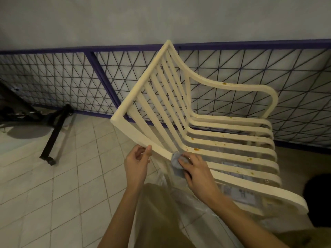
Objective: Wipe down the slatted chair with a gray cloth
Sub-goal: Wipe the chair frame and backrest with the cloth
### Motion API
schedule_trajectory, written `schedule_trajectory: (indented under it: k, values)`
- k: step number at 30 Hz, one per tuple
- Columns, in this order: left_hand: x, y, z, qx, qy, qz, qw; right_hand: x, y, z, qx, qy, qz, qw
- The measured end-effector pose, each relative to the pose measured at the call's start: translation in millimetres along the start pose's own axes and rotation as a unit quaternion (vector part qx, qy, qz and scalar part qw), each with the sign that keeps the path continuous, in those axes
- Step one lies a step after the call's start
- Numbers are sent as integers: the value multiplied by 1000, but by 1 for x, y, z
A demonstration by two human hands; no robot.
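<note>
Beneath fingers (186, 162) of right hand (196, 170), gray cloth (176, 166) on chair (140, 82).

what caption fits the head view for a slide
Left hand steadies a stained cream chair while the right hand holds a gray cloth against its side rail.

The slatted chair (206, 138) looks like matt cream plastic, speckled with brown stains. The gray cloth (176, 164) is soft, crumpled fabric. The floor (62, 176) is smooth pale tile.
</note>
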State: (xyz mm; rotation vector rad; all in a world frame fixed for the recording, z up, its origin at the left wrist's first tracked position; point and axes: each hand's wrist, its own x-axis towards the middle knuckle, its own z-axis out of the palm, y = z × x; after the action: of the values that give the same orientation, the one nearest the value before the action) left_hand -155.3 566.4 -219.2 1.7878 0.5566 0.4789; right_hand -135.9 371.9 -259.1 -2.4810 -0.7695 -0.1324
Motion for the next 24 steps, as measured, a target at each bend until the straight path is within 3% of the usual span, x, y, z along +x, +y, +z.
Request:
schedule_trajectory:
  k: [7, 10, 14, 19, 24]
  values:
    - [12, 8, 0, -33, 21, 40, 998, 52, -54, 33, 114, 1, -23, 993]
    - [14, 13, -7, -56, 14, 13, 998, 83, -79, 40, 65, 27, -73, 995]
    - [24, 27, -17, -54, 26, 14, 998, 92, -93, 29, 153, 34, -88, 984]
    - [15, 12, -7, -24, 11, 19, 999, 85, -69, 45, 129, 42, -55, 989]
    - [7, 4, -8, -13, 5, -9, 1000, 85, -63, 41, 193, 40, -29, 980]
